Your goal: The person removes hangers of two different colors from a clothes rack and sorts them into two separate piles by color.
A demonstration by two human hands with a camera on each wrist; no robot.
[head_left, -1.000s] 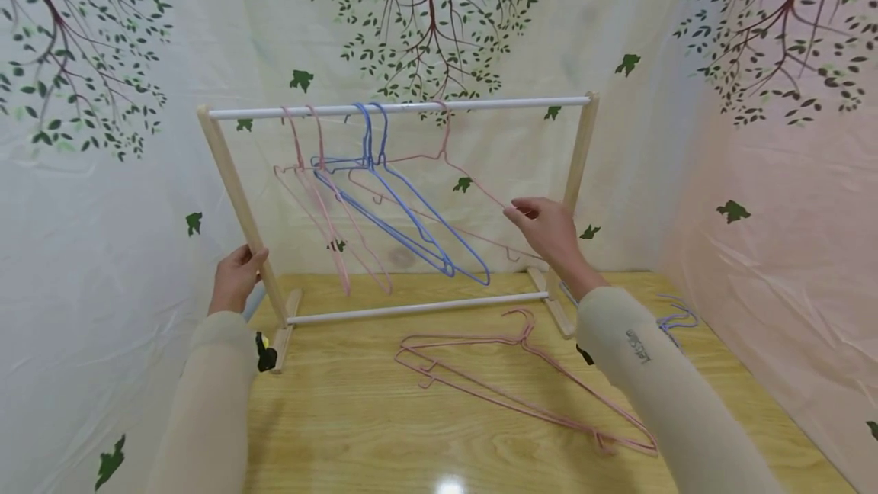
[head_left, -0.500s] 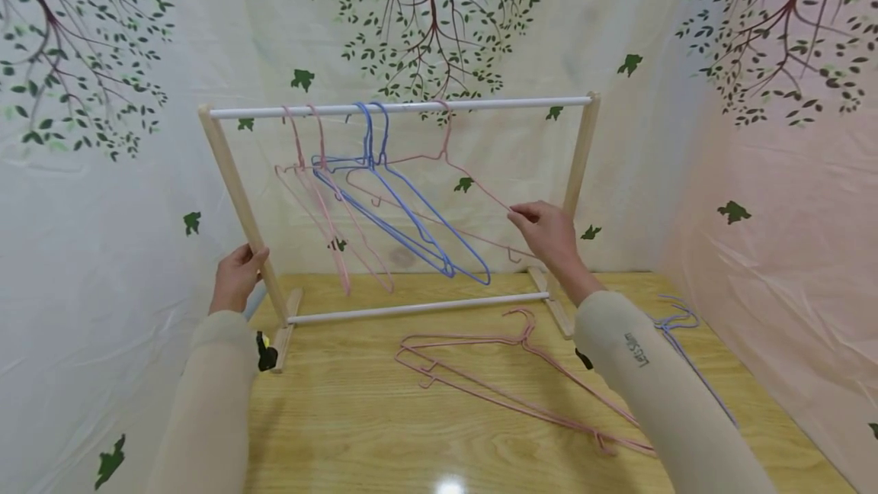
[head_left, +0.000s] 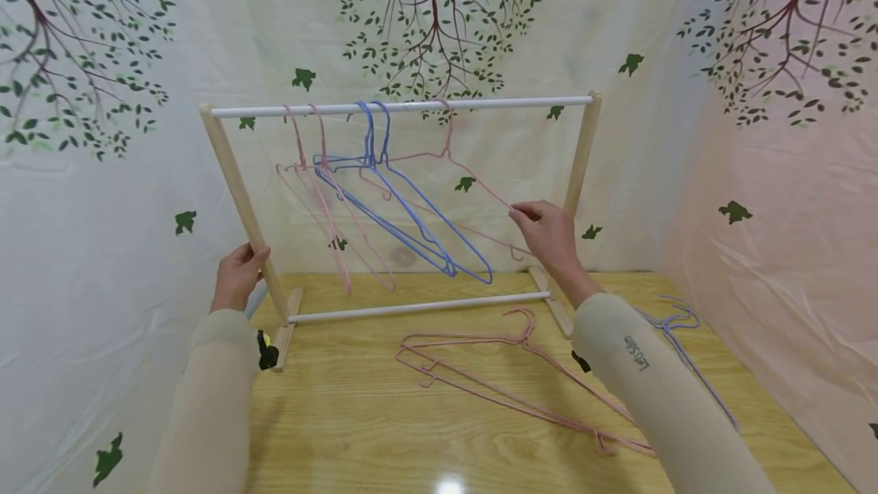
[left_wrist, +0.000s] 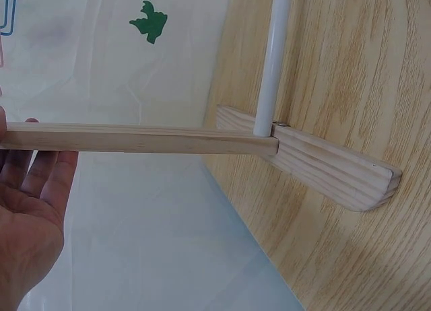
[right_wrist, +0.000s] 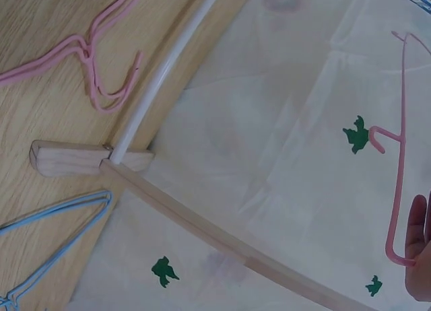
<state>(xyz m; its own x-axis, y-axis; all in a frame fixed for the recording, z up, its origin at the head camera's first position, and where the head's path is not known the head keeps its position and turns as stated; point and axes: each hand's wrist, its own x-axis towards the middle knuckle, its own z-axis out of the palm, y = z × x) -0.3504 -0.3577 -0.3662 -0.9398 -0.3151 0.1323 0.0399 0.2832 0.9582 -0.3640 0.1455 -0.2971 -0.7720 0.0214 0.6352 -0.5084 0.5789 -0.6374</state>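
A wooden clothes rack with a white top rail stands on the table. My left hand grips its left post; in the left wrist view the fingers pass behind that post. With thumb and fingertips my right hand pinches the sloping shoulder of a pink hanger, whose hook is over the rail. Left of it hang blue hangers and, farther left, pink hangers. In the right wrist view, the held hanger's end meets the right hand.
More pink hangers lie on the wooden table before the rack. Blue hangers lie at the right, partly behind my right sleeve. A white lower bar joins the rack's feet. A leaf-printed curtain surrounds the table.
The pinched pink hanger has turned slightly on the rail, its lower left end shifting right. My right forearm has moved a little left, uncovering more blue hangers. My left hand stays on the post.
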